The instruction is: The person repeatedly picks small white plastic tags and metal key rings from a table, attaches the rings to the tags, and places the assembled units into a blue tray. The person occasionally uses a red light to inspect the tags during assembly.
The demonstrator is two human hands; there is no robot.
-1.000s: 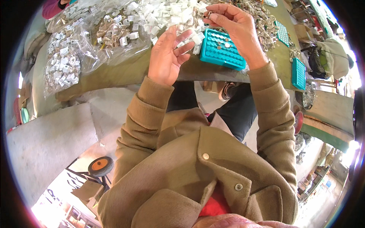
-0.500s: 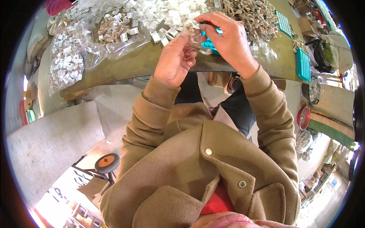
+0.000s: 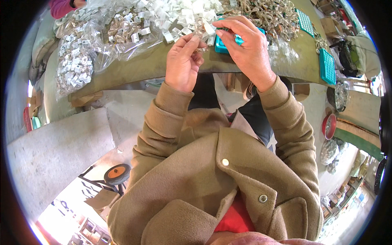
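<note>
My left hand [image 3: 181, 64] is closed, thumb pressed to the curled fingers, on a thin clear cord [image 3: 201, 50] whose end sticks out past the fingertips. To its right, my right hand [image 3: 248, 48] pinches with thumb and forefinger beside a small white plastic block [image 3: 209, 27]. Whether the fingers hold that block or something smaller, I cannot make out. Beneath the right hand, partly covered by it, lies a teal plastic tray [image 3: 221, 47]. A heap of white blocks [image 3: 188, 16] spreads just beyond both hands.
Clear-corded pieces [image 3: 271, 18] are heaped at the back right. Teal grid trays [image 3: 327, 66] lie near the table's right edge. A clear bag of white pieces [image 3: 74, 67] rests at the left. Another person's purple sleeve [image 3: 61, 8] reaches in at the top left.
My hands have moved apart: the left slightly lower and leftward, the right a little lower. The clear cord bundle stretched between them no longer spans the gap. The other person's hand has come into view.
</note>
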